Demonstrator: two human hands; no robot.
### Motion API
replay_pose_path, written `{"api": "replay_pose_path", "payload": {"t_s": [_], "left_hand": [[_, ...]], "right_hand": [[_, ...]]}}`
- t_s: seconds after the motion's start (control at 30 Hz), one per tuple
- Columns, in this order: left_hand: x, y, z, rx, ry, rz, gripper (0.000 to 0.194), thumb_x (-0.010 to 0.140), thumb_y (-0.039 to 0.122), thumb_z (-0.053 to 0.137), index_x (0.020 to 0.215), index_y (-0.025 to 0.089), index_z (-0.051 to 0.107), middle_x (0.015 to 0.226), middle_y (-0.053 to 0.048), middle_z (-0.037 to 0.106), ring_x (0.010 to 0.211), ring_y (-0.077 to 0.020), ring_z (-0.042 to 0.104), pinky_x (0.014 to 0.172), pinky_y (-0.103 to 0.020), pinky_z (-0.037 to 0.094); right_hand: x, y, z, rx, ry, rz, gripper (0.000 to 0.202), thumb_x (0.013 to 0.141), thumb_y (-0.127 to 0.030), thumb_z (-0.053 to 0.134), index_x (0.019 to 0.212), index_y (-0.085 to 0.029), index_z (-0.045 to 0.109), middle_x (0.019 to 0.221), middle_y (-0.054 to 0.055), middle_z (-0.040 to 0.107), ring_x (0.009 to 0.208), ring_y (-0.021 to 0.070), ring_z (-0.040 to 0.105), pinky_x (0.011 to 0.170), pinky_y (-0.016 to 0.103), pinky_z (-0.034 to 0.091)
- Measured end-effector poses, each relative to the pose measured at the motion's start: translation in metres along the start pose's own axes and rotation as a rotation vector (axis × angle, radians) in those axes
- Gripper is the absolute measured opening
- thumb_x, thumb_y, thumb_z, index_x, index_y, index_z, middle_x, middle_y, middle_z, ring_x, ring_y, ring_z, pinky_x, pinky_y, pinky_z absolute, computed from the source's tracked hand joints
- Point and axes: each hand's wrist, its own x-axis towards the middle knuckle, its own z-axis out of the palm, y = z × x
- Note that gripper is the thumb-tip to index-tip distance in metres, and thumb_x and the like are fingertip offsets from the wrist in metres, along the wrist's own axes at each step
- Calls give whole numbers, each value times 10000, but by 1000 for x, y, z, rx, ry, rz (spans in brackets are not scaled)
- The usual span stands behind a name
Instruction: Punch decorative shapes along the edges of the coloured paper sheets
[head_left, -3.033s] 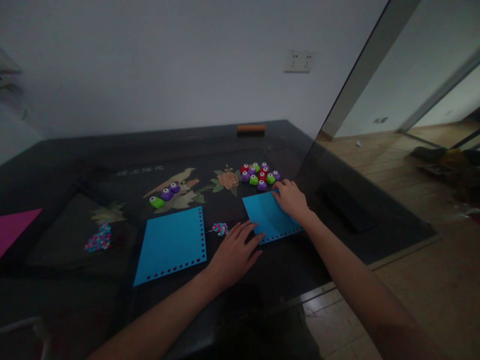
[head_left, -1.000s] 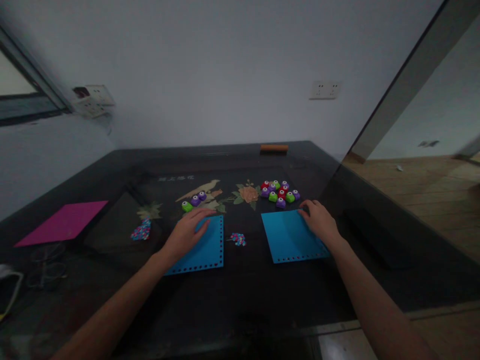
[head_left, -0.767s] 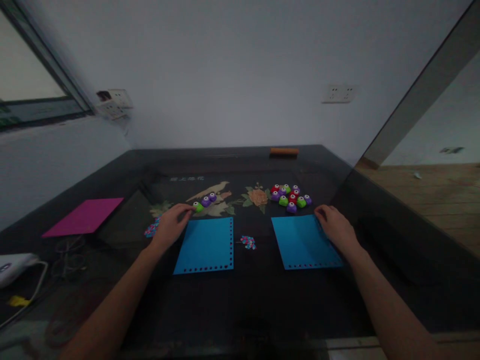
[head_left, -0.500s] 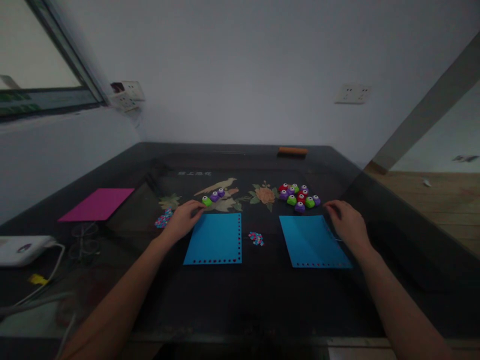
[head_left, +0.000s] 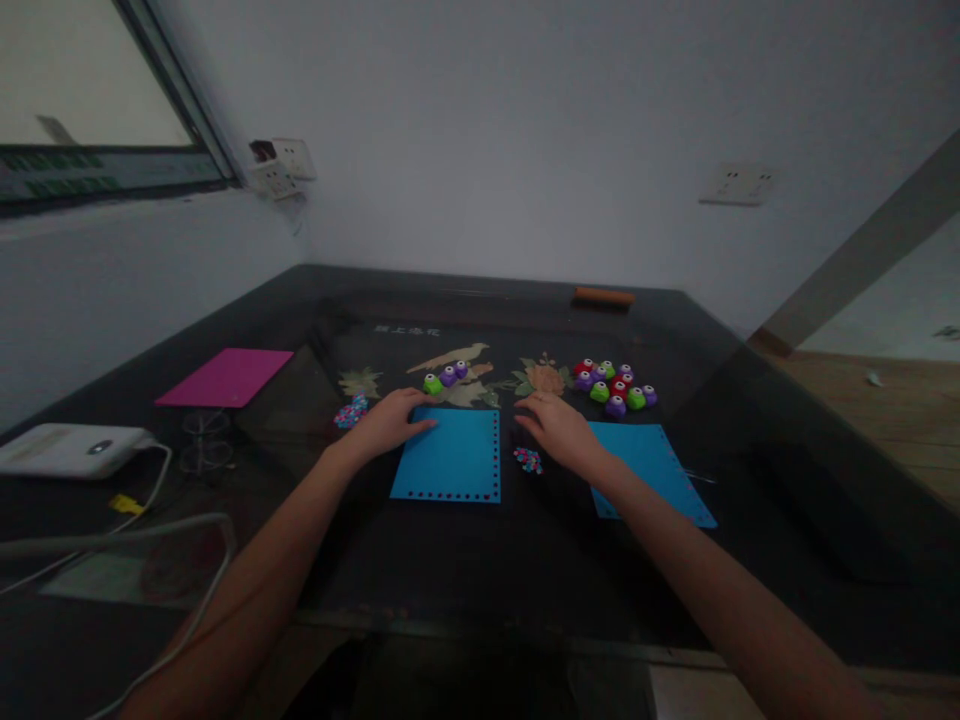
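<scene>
My left hand (head_left: 391, 420) rests at the upper left corner of the left blue sheet (head_left: 450, 455), its fingers apart and nothing in them. Dark dots line that sheet's right and bottom edges. My right hand (head_left: 559, 428) is between the two sheets with thumb and fingers apart, holding nothing that shows. Its forearm crosses over the right blue sheet (head_left: 645, 455). A small pile of pink and blue bits (head_left: 528, 460) lies just below my right hand. Another such pile (head_left: 351, 411) is left of my left hand. Three eyed pieces (head_left: 448, 376) sit above the left sheet.
Several eyed pieces (head_left: 616, 388) cluster at the right above the right sheet. A pink sheet (head_left: 225, 378), a white device (head_left: 75, 450) with a cable and a clear item (head_left: 206, 440) lie on the left. A brown roll (head_left: 604, 297) is near the wall.
My right hand has moved left from the right sheet's far edge to between the sheets. My left hand's fingers have spread onto the left sheet's corner. The camera view has shifted.
</scene>
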Motion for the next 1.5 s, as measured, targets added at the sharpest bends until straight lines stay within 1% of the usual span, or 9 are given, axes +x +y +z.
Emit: {"api": "replay_pose_path", "payload": {"t_s": [0.13, 0.23, 0.57, 0.77, 0.9, 1.0, 1.17, 1.3, 1.5], "left_hand": [[-1, -3, 2, 28, -28, -11, 589, 711, 513, 658, 1192, 181, 581, 1182, -119, 565, 1093, -279, 530, 948, -408, 407], [-2, -2, 3, 82, -50, -8, 677, 664, 522, 698, 1228, 176, 553, 1184, -123, 534, 1094, -288, 508, 949, -409, 400], [-3, 0, 3, 59, -39, -1, 637, 674, 485, 709, 1226, 211, 547, 1146, -86, 494, 1083, -275, 491, 953, -410, 394], [-3, 4, 1, 78, -41, -11, 609, 665, 458, 728, 1195, 217, 550, 1153, -87, 491, 1073, -277, 508, 939, -409, 409], [-2, 11, -3, 91, -45, -22, 576, 666, 418, 733, 1156, 179, 546, 1153, -102, 516, 1073, -290, 516, 923, -425, 415], [-2, 15, -6, 66, -16, -45, 461, 697, 342, 707, 1098, 178, 549, 1114, -94, 558, 1041, -281, 537, 888, -415, 431], [-1, 13, -14, -97, 53, -170, 337, 743, 258, 629, 1069, 204, 565, 974, -47, 641, 824, -212, 599, 744, -353, 469], [1, 13, -19, -386, 157, -296, 368, 729, 315, 640, 1065, 175, 588, 847, -37, 659, 746, -199, 611, 657, -324, 481], [2, 22, -19, -781, 271, -424, 347, 738, 350, 650, 1020, 152, 611, 792, -47, 682, 697, -184, 629, 656, -320, 495]], "right_hand": [[25, -13, 19, -8, -52, -40, 488, 829, -436, 581, 1217, -141, 552, 1182, 152, 549, 1113, 305, 509, 847, 420, 477], [31, -15, 30, -27, -90, -70, 583, 779, -485, 626, 1242, -141, 542, 1195, 174, 516, 1121, 331, 490, 813, 439, 491], [27, -19, 32, -33, -41, -96, 464, 786, -427, 639, 1180, -192, 568, 1154, 118, 546, 1055, 281, 539, 740, 364, 503], [27, -22, 32, 29, 7, -62, 327, 780, -294, 655, 1076, -179, 574, 1102, 88, 573, 982, 245, 569, 720, 339, 482], [28, -19, 38, 55, -1, -30, 190, 790, -283, 633, 948, -180, 606, 1043, 79, 576, 948, 231, 567, 722, 329, 464], [30, -17, 41, 105, 7, -12, 141, 789, -288, 626, 873, -176, 615, 1019, 82, 570, 928, 223, 558, 712, 319, 446], [33, -14, 37, 330, -18, 56, 213, 777, -298, 625, 631, -176, 529, 757, 31, 552, 701, 154, 511, 607, 277, 368], [34, -12, 29, 563, -47, 94, 310, 808, -311, 575, 554, -190, 444, 552, -29, 462, 549, 114, 433, 532, 261, 292], [34, -7, 18, 842, -54, 215, 323, 791, -347, 573, 532, -189, 459, 485, -38, 477, 467, 95, 401, 501, 253, 274]]}}
